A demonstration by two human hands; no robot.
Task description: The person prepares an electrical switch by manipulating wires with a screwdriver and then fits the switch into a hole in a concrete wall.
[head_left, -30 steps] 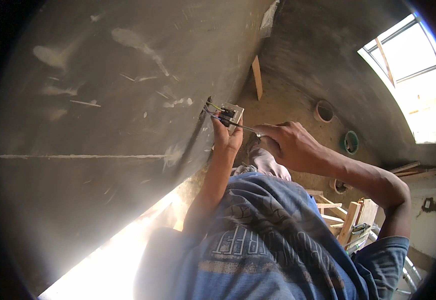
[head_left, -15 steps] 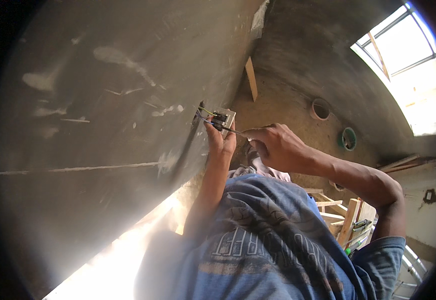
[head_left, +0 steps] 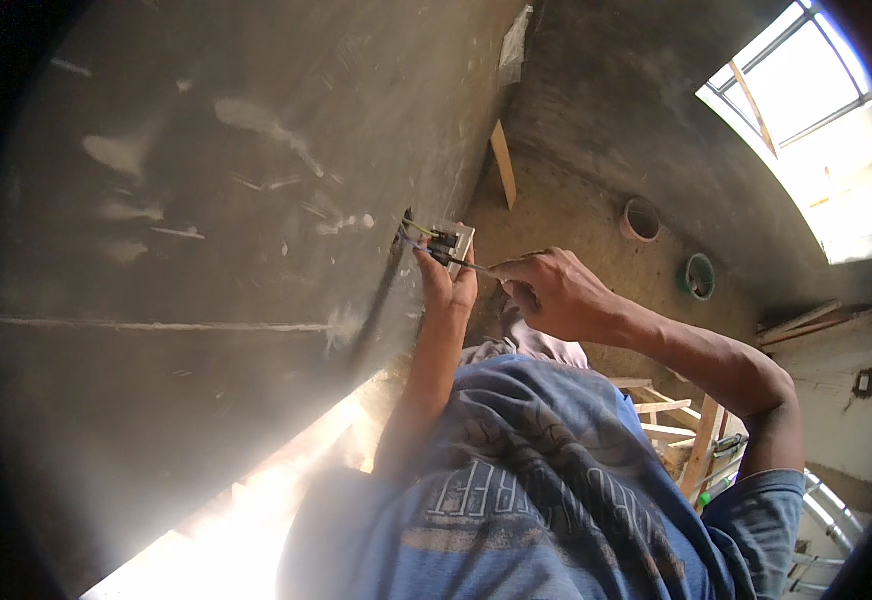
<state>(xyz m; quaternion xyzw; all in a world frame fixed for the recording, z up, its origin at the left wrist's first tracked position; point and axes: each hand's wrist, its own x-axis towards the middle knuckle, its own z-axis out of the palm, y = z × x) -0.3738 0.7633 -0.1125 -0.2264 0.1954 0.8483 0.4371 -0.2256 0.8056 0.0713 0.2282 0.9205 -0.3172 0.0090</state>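
Note:
Beside the grey wall, my left hand [head_left: 446,284] grips a pale switch or socket plate [head_left: 463,243], its black rear side turned toward the wall. Wires [head_left: 416,227], one of them yellow-green, run from a dark opening in the wall [head_left: 403,228] into the back of the plate. My right hand [head_left: 554,290] is closed around a screwdriver, its handle mostly hidden in the fingers. The thin screwdriver shaft [head_left: 474,266] reaches left to the black terminal part [head_left: 440,256] of the plate.
The plastered wall [head_left: 176,250] fills the left side. A wooden board [head_left: 503,165] leans near the corner. On the floor stand a pinkish bucket [head_left: 641,219] and a green bucket [head_left: 698,276]. Timber pieces [head_left: 701,445] lie to my right, and a bright window [head_left: 796,80] is at upper right.
The view has shifted slightly. Both hands keep their hold, with the screwdriver still at the back of the plate; any turning of it is too small to tell.

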